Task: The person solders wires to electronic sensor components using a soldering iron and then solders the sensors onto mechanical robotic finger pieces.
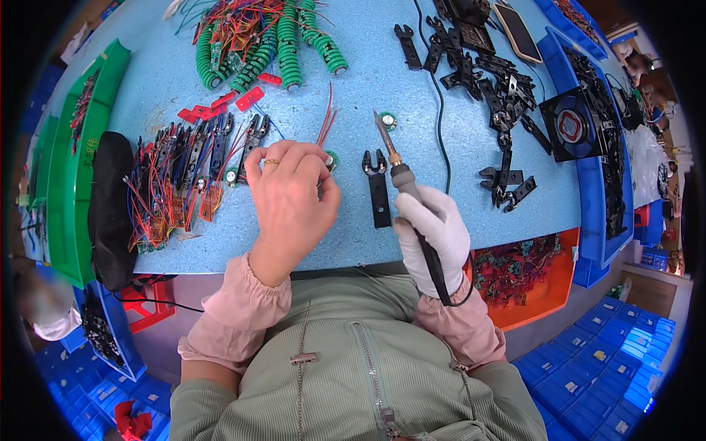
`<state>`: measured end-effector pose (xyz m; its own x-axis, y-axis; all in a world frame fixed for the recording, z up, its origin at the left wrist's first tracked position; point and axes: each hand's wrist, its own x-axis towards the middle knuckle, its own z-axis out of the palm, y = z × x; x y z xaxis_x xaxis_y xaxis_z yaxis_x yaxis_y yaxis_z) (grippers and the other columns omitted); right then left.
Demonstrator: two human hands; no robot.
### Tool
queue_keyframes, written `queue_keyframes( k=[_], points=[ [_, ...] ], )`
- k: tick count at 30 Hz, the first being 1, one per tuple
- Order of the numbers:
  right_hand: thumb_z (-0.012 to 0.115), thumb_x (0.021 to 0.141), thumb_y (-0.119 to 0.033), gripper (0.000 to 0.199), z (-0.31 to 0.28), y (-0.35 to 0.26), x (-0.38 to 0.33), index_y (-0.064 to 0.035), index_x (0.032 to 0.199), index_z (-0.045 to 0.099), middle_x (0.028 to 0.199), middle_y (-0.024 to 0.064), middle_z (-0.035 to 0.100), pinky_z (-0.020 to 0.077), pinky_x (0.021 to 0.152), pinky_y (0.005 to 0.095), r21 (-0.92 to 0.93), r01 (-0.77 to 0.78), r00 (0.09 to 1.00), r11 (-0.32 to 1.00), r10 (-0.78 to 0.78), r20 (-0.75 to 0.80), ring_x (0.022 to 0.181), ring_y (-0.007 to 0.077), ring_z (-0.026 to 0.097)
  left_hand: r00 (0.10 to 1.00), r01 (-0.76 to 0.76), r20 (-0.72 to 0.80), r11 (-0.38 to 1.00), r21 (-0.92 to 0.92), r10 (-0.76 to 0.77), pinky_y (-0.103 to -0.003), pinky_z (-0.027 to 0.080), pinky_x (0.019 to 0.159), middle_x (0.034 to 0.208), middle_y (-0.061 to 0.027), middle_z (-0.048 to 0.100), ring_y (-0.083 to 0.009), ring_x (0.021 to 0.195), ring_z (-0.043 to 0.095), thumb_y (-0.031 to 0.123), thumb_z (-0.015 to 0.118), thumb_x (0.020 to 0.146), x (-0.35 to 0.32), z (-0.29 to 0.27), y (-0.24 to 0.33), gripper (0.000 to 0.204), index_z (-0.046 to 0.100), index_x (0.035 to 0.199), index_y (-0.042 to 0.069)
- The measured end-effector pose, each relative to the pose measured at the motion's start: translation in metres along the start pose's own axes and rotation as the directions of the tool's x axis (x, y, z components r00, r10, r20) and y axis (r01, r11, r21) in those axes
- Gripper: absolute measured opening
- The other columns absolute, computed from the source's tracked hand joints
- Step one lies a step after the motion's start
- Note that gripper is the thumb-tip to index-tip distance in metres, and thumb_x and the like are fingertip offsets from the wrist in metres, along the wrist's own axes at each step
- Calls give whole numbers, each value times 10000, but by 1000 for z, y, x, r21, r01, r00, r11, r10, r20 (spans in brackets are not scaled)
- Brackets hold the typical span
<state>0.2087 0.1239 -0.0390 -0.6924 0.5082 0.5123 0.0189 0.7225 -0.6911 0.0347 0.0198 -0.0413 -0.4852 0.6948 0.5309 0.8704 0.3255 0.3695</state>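
Note:
My bare left hand point(290, 195), a ring on one finger, is curled with its fingertips bent together. A small round green part point(332, 160) shows beside its fingertips, below upright red wires point(327, 121); whether the fingers grip it is hidden. My right hand point(435, 234), in a white glove, is closed round the dark handle of a soldering iron point(408, 180). The iron's tip points up and away, beside a second round green and white part point(388, 120) on the table. Between my hands lies a black fork-ended plastic piece point(379, 195).
Left lie several black pieces with wires point(191, 158) and a black pouch point(112, 209), beside a green tray point(110, 81). Green coiled springs point(288, 51) lie at the back. Right are loose black pieces point(507, 88), a fan-like square point(570, 125), a phone point(517, 33) and a blue bin point(588, 242). An orange bin point(562, 283) sits below the edge.

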Motion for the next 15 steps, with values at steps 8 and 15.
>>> queue_keyframes(
  k=[8, 15],
  points=[
    [740, 833, -28, 338, 20, 4, 9, -49, 1170, 721, 1226, 157, 645, 519, 788, 339, 183, -154, 985, 971, 135, 108, 918, 262, 640, 1000, -2, 14, 1000, 7, 2, -454, 362, 990, 988, 16, 682, -220, 966, 586, 5, 683, 679, 0, 0, 0, 159, 584, 758, 101],
    [753, 820, -37, 328, 20, 4, 14, -58, 1146, 727, 1199, 145, 663, 518, 773, 322, 138, -43, 999, 989, 42, 9, 912, 256, 653, 1000, -13, 9, 1000, 14, 12, -458, 361, 993, 992, 14, 680, -221, 967, 586, 4, 680, 679, 1, -1, 2, 158, 590, 765, 100]
  ],
)
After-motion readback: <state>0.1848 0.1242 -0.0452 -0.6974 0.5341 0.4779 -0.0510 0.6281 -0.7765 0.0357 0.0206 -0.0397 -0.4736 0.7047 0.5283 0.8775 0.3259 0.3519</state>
